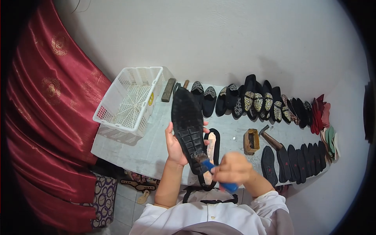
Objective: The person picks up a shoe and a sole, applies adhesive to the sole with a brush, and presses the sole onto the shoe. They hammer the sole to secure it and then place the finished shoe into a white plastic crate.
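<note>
My left hand (176, 147) grips a black shoe sole (188, 119) from below, its thumb on the left edge and fingertips showing at the right edge. The sole's patterned face is toward me, tilted up above the table. In my right hand (234, 168), somewhat blurred, is a brush with a blue handle (229, 187); its bristles meet the heel end of the sole. Partly hidden behind the sole, a black-rimmed shoe piece with a pale inside (212, 147) lies at the table's front edge.
A white plastic basket (138, 127) stands at the table's left, near a rectangular block (168, 90). Black decorated shoes (248, 100) line the wall side. To the right are a small open box (251, 141), a hammer (271, 140) and a row of black soles (268, 164).
</note>
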`<state>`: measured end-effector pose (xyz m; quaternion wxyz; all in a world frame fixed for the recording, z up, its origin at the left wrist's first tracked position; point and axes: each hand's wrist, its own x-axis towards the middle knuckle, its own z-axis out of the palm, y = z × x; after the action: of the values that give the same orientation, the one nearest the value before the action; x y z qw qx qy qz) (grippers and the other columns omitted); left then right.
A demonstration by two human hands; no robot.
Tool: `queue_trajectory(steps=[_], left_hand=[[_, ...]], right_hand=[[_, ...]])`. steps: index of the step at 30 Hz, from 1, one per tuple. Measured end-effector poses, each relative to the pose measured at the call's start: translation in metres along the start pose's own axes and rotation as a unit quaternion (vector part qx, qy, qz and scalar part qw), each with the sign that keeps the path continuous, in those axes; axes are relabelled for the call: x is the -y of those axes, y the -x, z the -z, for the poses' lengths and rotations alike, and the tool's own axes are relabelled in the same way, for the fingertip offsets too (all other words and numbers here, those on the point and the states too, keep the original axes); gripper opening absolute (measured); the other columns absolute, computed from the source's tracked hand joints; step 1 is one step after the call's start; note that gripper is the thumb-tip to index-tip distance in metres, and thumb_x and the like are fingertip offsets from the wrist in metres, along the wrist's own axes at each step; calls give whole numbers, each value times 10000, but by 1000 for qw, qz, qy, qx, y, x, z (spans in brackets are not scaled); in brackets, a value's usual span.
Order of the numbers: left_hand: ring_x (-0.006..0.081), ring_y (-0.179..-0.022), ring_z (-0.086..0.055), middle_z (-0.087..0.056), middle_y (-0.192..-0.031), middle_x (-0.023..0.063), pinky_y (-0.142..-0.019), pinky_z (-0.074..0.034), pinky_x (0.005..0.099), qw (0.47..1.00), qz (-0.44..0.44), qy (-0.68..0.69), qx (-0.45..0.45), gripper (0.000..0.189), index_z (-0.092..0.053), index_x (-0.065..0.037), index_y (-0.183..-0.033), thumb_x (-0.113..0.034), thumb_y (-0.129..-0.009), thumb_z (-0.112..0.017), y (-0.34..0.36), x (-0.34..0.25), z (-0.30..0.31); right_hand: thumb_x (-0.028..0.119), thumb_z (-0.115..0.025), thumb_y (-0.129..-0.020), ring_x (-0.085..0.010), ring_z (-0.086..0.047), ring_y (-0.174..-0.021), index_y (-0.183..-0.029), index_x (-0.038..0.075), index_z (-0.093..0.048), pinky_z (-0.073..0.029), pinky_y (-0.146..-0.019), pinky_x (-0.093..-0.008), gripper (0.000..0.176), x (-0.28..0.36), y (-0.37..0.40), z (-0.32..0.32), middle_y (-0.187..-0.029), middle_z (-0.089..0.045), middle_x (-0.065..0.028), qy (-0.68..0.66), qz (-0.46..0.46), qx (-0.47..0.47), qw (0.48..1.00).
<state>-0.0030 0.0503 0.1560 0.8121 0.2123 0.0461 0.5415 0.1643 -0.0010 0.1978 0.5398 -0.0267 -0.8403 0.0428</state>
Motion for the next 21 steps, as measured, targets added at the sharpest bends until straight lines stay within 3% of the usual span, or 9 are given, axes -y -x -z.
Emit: queue_trajectory(steps=[3,4,6,8,13,15,16,19,21], left_hand=[[270,-925,-581,-530,-1148,203,-739,-520,437,998,50,-18,43,784,-424,19,-1252,-617,-866,-177,6,17,-3],[271,-909,-588,-530,-1143,205,-742,-521,417,996,72,-2,-56,782,-412,30,-1258,-608,-871,-179,12,21,-13],[268,-897,-590,-529,-1144,210,-750,-520,406,996,66,-12,54,769,-406,31,-1265,-593,-877,-181,11,28,1],[263,-898,-586,-527,-1146,214,-755,-519,403,996,73,-33,48,757,-404,27,-1267,-586,-881,-183,11,28,1],[241,-882,-585,-534,-1133,213,-744,-514,377,997,52,-52,38,756,-409,22,-1265,-584,-883,-167,12,21,-4],[235,-861,-589,-553,-1098,208,-731,-511,364,998,40,-39,6,763,-420,21,-1254,-591,-879,-161,10,17,-8],[236,-835,-593,-581,-1028,192,-722,-504,351,997,56,14,-60,783,-442,24,-1229,-610,-869,-155,11,14,-12],[247,-823,-596,-591,-990,181,-722,-511,358,996,32,-72,-29,802,-447,33,-1222,-626,-860,-168,10,14,-9],[251,-829,-597,-582,-1018,189,-719,-514,361,998,37,-35,-28,807,-441,36,-1229,-628,-859,-170,13,18,-8]], right_hand=[[126,-680,-653,-174,-513,-503,-811,10,-638,-400,-461,-271,201,-15,-26,15,-728,-616,-80,-3,-40,-38,998],[102,-686,-635,-177,-519,-512,-814,7,-636,-403,-472,-274,208,-22,-34,19,-714,-615,-73,14,-41,-49,998],[19,-664,-614,-175,-529,-536,-816,-4,-628,-405,-485,-267,206,-39,-46,28,-694,-611,-68,19,-54,-111,992],[-33,-635,-605,-178,-531,-534,-819,-10,-622,-411,-484,-270,215,-50,-61,37,-697,-613,-72,92,-35,-141,985],[109,-712,-637,-198,-549,-548,-813,19,-634,-422,-485,-285,212,-44,-54,28,-706,-609,-76,110,4,-106,988],[179,-714,-654,-209,-547,-546,-796,31,-645,-425,-481,-299,216,-28,-37,18,-732,-610,-82,86,8,-19,996],[193,-717,-652,-211,-547,-547,-790,35,-647,-426,-479,-303,222,-22,-31,14,-744,-610,-84,67,2,20,998],[266,-661,-793,-169,-541,-523,-793,60,-648,-407,-446,-270,206,-22,-27,10,-754,-635,-73,108,40,22,993],[210,-674,-706,-197,-547,-543,-806,44,-647,-425,-466,-294,195,-30,-39,23,-769,-626,-85,151,20,-60,986]])
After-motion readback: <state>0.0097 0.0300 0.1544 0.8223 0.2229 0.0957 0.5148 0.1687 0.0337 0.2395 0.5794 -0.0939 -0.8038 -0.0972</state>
